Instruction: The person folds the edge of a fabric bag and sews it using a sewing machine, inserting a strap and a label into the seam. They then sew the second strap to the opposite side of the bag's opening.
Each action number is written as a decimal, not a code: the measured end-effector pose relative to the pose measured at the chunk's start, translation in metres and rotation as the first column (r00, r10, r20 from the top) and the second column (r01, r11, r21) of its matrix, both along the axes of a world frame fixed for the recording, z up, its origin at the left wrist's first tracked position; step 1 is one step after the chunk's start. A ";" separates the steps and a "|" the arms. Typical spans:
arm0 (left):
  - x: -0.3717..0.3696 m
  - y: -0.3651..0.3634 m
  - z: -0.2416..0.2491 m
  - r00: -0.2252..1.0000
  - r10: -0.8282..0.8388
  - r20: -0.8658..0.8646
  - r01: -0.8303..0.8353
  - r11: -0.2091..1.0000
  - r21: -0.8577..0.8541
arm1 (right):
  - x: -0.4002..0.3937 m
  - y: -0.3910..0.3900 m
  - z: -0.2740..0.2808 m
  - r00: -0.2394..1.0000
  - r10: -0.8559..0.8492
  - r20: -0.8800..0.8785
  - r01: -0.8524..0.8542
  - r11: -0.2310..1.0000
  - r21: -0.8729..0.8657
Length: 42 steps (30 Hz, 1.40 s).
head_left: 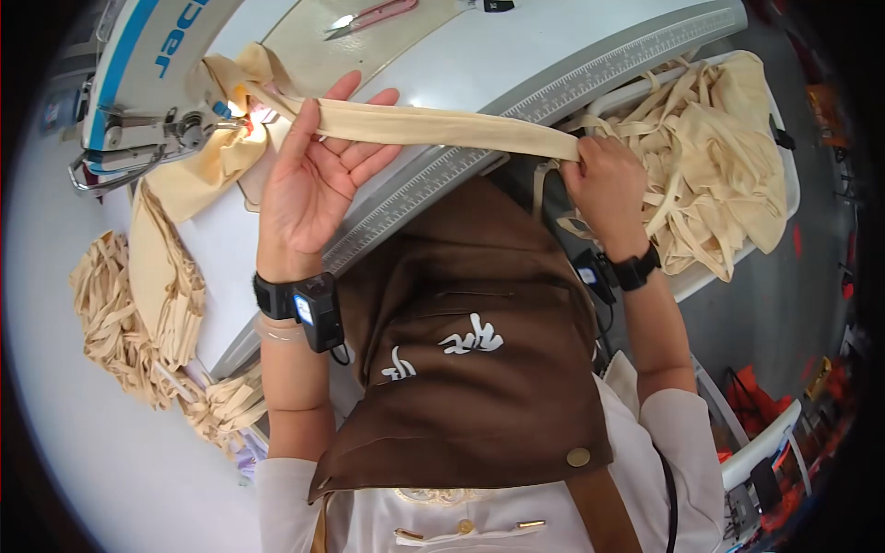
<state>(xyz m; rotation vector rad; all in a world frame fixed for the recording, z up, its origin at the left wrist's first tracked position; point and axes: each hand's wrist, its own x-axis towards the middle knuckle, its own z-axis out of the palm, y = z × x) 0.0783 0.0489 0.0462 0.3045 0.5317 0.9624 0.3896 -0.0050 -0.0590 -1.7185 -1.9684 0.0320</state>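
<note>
A cream fabric strap (452,127) stretches between my two hands in front of the sewing machine (147,111). My left hand (318,180) is palm up; the strap lies across its outstretched fingers, with the thumb over the strap near its left end. My right hand (604,189) is closed round the strap's other end, beside the ruler edge. Cream cloth (217,166) lies under the lit needle area, and a narrow band runs from there towards my left thumb. The machine head partly hides the presser foot.
A white bin (791,175) at the right is heaped with cream straps and cloth (710,157). Pink-handled thread snips (378,17) lie on the table's far part. A ruler strip (406,198) borders the front edge. Folded cream pieces (166,276) and bundled straps (111,313) are at the left.
</note>
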 end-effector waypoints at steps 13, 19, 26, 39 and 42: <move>0.004 -0.007 0.001 0.995 0.006 0.104 -0.018 0.993 0.116 | 0.024 0.009 0.007 0.919 -0.040 -0.391 0.004 0.996 -0.092; 0.004 -0.020 -0.005 0.990 0.073 -0.124 -0.068 0.996 0.050 | 0.013 0.002 0.012 0.961 0.044 -0.271 -0.031 0.998 0.054; -0.008 -0.034 -0.011 0.930 0.338 -0.146 -0.330 0.941 0.076 | 0.014 -0.022 0.011 0.975 0.219 0.024 -0.215 0.919 0.330; 0.002 -0.038 -0.013 0.973 0.224 0.056 -0.229 0.967 0.112 | 0.004 -0.016 0.004 0.656 -0.258 -0.709 0.168 0.966 -0.197; 0.018 -0.039 0.001 0.951 0.268 -0.156 -0.238 0.953 0.187 | 0.009 -0.017 0.007 0.521 -0.206 -0.828 0.043 0.976 -0.216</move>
